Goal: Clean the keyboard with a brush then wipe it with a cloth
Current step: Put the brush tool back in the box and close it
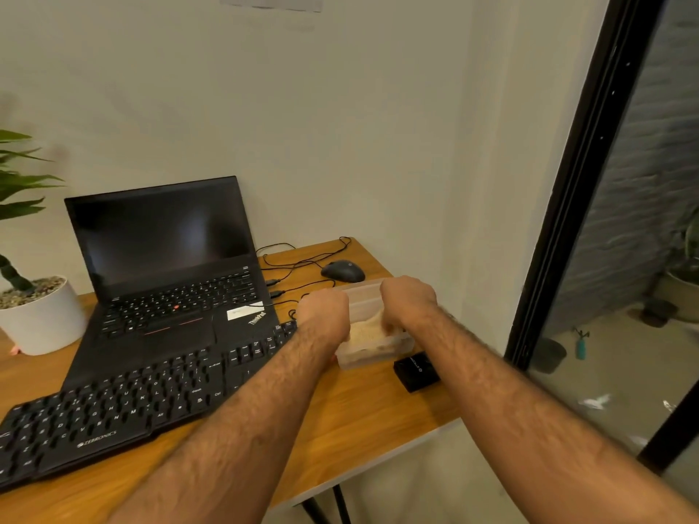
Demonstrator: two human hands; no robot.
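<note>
A black Zebronics keyboard point(113, 410) lies along the front left of the wooden table point(359, 417). To its right stands a translucent plastic box point(372, 353) with a beige cloth point(364, 333) inside. My left hand point(323, 312) grips the box's left wall, fingers curled and mostly hidden. My right hand point(408, 300) reaches down into the box from the right and pinches the cloth, which rises toward its fingers. No brush is in view.
An open black laptop point(170, 277) sits behind the keyboard. A wired mouse point(342, 271) and loose cables lie behind the box. A small black box point(416, 372) rests near the table's right edge. A white plant pot point(41, 315) stands far left.
</note>
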